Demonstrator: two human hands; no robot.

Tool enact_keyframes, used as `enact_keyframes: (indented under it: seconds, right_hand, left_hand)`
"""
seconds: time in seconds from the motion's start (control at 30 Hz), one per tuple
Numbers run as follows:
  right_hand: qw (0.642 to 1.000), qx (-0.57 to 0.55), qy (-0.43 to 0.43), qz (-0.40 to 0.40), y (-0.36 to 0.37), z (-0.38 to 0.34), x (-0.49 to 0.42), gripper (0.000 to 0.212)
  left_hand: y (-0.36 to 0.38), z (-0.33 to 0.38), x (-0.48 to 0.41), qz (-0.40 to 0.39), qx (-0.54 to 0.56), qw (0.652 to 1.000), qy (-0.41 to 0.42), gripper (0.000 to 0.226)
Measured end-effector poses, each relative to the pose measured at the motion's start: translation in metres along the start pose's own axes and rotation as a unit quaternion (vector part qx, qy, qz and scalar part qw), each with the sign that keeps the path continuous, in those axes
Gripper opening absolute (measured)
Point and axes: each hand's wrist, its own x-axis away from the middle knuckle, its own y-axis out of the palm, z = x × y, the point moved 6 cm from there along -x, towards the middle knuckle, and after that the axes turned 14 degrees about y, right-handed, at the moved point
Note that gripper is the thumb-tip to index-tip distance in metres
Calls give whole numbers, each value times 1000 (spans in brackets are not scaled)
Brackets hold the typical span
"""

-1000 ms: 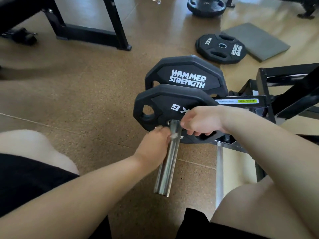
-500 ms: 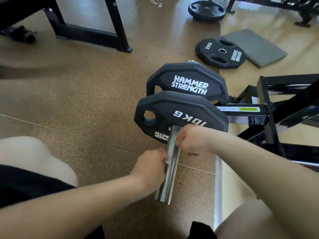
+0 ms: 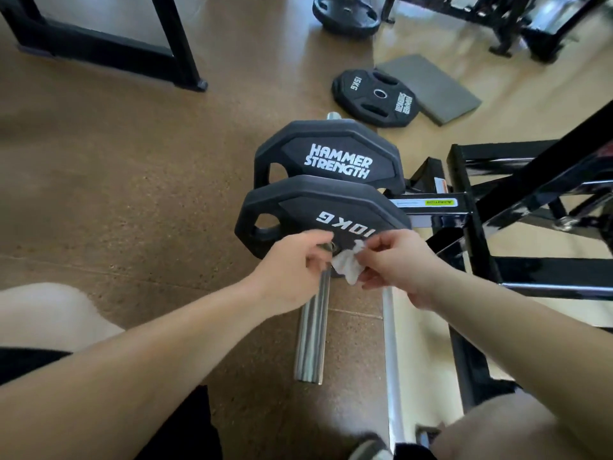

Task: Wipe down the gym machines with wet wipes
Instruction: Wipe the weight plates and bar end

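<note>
Right hand (image 3: 398, 267): we see thumb and fingers pinching the white wipe (image 3: 348, 267).
Left hand (image 3: 292, 270): fingers curled at the wipe's edge; we cannot tell its grip.
Wipe: against the chrome sleeve (image 3: 311, 343), beside the 10KG plate (image 3: 298, 210).

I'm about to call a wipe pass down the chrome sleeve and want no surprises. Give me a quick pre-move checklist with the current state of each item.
1. Wipe in hand: ok. The right hand pinches the white wipe.
2. Second hold: cannot tell. The left hand has curled fingers at the wipe's other edge.
3. Wipe spread flat: not ok. It is bunched between the hands.
4. Path: ok. The chrome sleeve is bare from the hands to its end.
5. Load: ok. The 10KG plate sits upright on the sleeve.
6. Wipe wet enough: cannot tell.
</note>
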Motion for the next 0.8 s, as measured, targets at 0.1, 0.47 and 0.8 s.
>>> enact_keyframes:
  seconds: [0.1,0.47,0.8]
  right_hand:
    - [995,74,44,45,4,13,-21,3]
    - [962,-171,9,211,84,46,-33,21]
    - [977,24,188,92,96,95,44,12]
  left_hand:
    - [-5,-15,6,0,-64,998,-20,39]
    - [-11,-26,17,-54,-86,995,-7,28]
    - [-2,-29,6,-114,-127,985,3,19]
